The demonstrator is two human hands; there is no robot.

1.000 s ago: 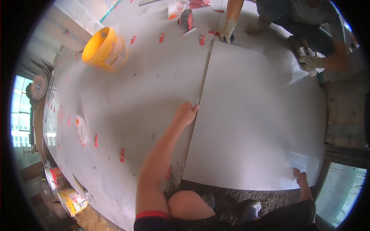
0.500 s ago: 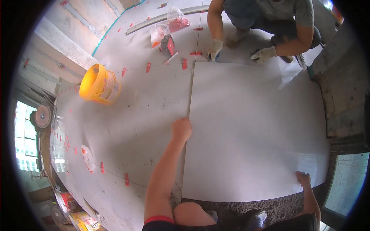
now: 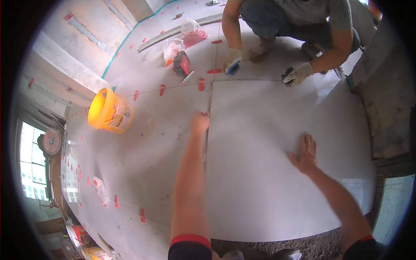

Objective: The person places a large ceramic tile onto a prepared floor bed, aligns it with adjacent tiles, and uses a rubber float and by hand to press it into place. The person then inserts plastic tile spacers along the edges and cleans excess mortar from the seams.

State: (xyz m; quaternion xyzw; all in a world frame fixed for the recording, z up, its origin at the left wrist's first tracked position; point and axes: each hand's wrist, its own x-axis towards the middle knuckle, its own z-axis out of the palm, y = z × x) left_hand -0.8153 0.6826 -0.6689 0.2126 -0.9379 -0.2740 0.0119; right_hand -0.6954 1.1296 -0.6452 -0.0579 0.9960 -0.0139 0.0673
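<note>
A large pale grey tile lies before me, its near edge by a strip of dark rough bed. My right hand lies flat on the tile's middle, fingers stretched and thumb out. At the seam along the tile's left edge, my left hand is closed, knuckles up; what its fingers hold, if anything, is hidden. Across the tile's far edge squats a co-worker. One of their gloved hands is at the far left corner; the other glove hovers by the far edge.
Red levelling wedges stand along the seams. On the laid tiles to the left are a yellow bucket, a red-and-black tool, a marker and a plastic bag. A long metal bar lies further off. Walls border the right side.
My right hand has gone from the tile's near right edge to flat on its middle. My left hand has slid farther along the seam. The co-worker's gloves have shifted slightly off the far edge.
</note>
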